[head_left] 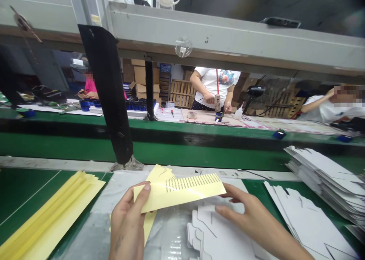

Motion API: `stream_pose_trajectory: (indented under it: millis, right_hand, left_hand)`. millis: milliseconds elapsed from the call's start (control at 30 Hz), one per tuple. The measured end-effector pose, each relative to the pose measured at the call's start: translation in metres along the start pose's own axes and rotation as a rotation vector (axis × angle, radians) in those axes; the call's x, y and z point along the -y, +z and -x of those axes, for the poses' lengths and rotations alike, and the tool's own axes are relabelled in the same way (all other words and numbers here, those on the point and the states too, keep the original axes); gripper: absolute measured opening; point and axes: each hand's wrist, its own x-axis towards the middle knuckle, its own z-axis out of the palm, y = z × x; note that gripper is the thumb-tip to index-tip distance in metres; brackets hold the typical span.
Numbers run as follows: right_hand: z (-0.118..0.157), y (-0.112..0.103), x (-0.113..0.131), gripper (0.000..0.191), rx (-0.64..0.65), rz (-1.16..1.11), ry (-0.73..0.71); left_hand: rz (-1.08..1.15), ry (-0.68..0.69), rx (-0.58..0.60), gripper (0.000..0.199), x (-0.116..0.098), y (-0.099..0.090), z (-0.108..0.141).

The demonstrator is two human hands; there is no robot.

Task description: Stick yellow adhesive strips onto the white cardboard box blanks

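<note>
A pile of yellow strips [48, 214] lies near left. White card stacks [322, 176] sit right. Far off, a green belt [199, 142] runs across.
</note>
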Motion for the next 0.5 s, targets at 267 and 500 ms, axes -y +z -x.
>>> stream_pose_trajectory:
  millis: [267, 500]
  right_hand:
    - [0.022, -0.006, 0.001, 0.062, 0.129, 0.206, 0.275]
    - [0.039, -0.035, -0.004, 0.035, -0.083, -0.029, 0.19]
  left_hand:
    - [0.003, -0.01, -0.031, 0.046, 0.0, 0.004, 0.001]
    - [-0.017, 0.003, -0.063, 0.049, 0.002, 0.002, -0.001]
